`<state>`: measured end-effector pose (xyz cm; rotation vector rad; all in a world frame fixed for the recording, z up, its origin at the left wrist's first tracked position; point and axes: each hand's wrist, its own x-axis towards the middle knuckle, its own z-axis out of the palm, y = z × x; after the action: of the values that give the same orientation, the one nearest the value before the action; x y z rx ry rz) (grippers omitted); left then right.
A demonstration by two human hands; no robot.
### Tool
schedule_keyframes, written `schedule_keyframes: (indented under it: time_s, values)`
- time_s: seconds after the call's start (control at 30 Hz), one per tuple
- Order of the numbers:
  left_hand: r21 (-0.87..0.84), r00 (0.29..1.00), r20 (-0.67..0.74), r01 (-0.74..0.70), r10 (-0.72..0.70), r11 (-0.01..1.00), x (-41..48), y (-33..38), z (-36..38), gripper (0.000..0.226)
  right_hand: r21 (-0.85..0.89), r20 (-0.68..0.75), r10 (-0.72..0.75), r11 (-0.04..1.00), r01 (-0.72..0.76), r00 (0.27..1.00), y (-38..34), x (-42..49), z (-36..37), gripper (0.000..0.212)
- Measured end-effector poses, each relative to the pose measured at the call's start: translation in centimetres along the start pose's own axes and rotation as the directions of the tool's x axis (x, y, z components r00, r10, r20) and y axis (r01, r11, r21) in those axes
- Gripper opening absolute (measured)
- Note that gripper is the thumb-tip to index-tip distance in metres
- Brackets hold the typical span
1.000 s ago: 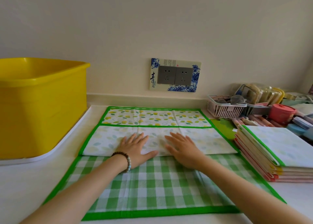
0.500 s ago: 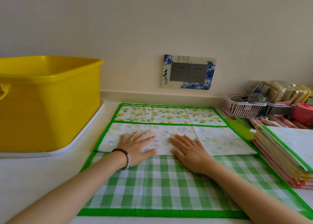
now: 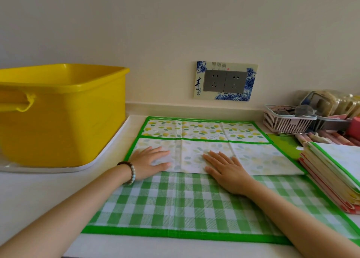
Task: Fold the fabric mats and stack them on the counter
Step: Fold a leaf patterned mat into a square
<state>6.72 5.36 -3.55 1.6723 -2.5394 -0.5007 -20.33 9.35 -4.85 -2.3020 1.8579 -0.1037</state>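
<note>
the counter (image 3: 29, 195) was the biggest thing, and it ran from the wall to you. on its left side sat a big yellow tub (image 3: 64, 117), and it stood on a white tray (image 3: 109, 152). in the middle of the counter lay the mat (image 3: 175, 203) you were folding. it had green and white checks and a bright green edge. its far part was turned over toward you, so a pale flap (image 3: 253, 158) with faint leaves lay on top of the checks. behind the flap, next to the wall, a strip with yellow and green leaves showed. right beside the mat, on your right, sat the stack of folded mats (image 3: 331, 172). behind that stack was a pink basket (image 3: 288, 121) with small things in it. on the wall above the mat was a socket plate (image 3: 225, 81) with blue flowers. your left hand (image 3: 150, 162) lay flat on the left part of the flap, fingers straight and a little spread, pressing down. your right hand (image 3: 228, 170) lay flat near the middle of the flap's near edge, and it pressed the same way. neither hand pinched anything. a bead bracelet (image 3: 130, 170) was on your left wrist.
</note>
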Motion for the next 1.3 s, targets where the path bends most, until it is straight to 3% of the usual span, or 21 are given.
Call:
schedule_keyframes:
  time_s: [0.1, 0.2, 0.37, 0.53, 0.77, 0.93, 1.03, 1.13, 1.23, 1.3]
  values:
    - [-0.08, 0.989, -0.051, -0.145, 0.141, 0.986, 0.0, 2.0, -0.2, 0.068, 0.013, -0.01, -0.004, 1.0, 0.004, 1.0, 0.0, 0.0, 0.0, 0.055]
    - [0.065, 0.969, -0.06, -0.234, 0.238, 0.97, 0.2, 3.8, -0.6, 0.054, 0.046, -0.033, -0.008, 0.999, 0.01, 0.999, 0.2, 0.0, 0.0, 0.055]
    - [0.309, 0.964, -0.03, -0.243, 0.264, 0.919, 0.2, 4.8, -1.3, 0.045, 0.099, -0.062, -0.022, 0.995, 0.028, 0.998, 0.5, -0.1, 0.0, 0.055]
    - [0.393, 0.959, -0.04, -0.243, 0.28, 0.887, 0.0, 5.2, -0.8, 0.034, 0.153, -0.072, -0.042, 0.987, 0.053, 0.997, 0.4, -0.3, -0.3, 0.056]
    - [0.181, 0.97, -0.121, -0.187, 0.21, 0.966, 0.0, 5.3, -1.8, 0.034, 0.31, -0.1, -0.067, 0.946, 0.095, 0.993, 2.3, -1.8, -2.1, 0.043]
    - [0.008, 0.971, -0.127, -0.204, 0.203, 0.979, -0.2, 4.6, -2.7, 0.034, 0.279, -0.1, -0.012, 0.96, 0.04, 0.995, 4.4, -3.9, -4.1, 0.033]
    - [-0.104, 0.975, -0.089, -0.215, 0.206, 0.971, -1.0, 4.9, -3.6, 0.035, 0.259, -0.078, 0.007, 0.966, 0.013, 0.997, 5.5, -5.2, -5.5, 0.033]
    - [-0.18, 0.977, -0.001, -0.212, 0.215, 0.961, -2.0, 5.4, -4.8, 0.035, 0.271, -0.052, -0.025, 0.962, 0.038, 0.998, 5.6, -6.5, -7.1, 0.046]
    - [-0.176, 0.971, 0.091, -0.204, 0.223, 0.963, -2.7, 5.3, -6.0, 0.037, 0.311, -0.009, -0.074, 0.948, 0.073, 0.997, 5.2, -7.5, -8.8, 0.032]
    - [-0.154, 0.966, 0.131, -0.202, 0.223, 0.967, -3.4, 5.4, -7.0, 0.053, 0.347, 0.017, -0.091, 0.934, 0.079, 0.996, 4.7, -8.3, -10.1, 0.024]
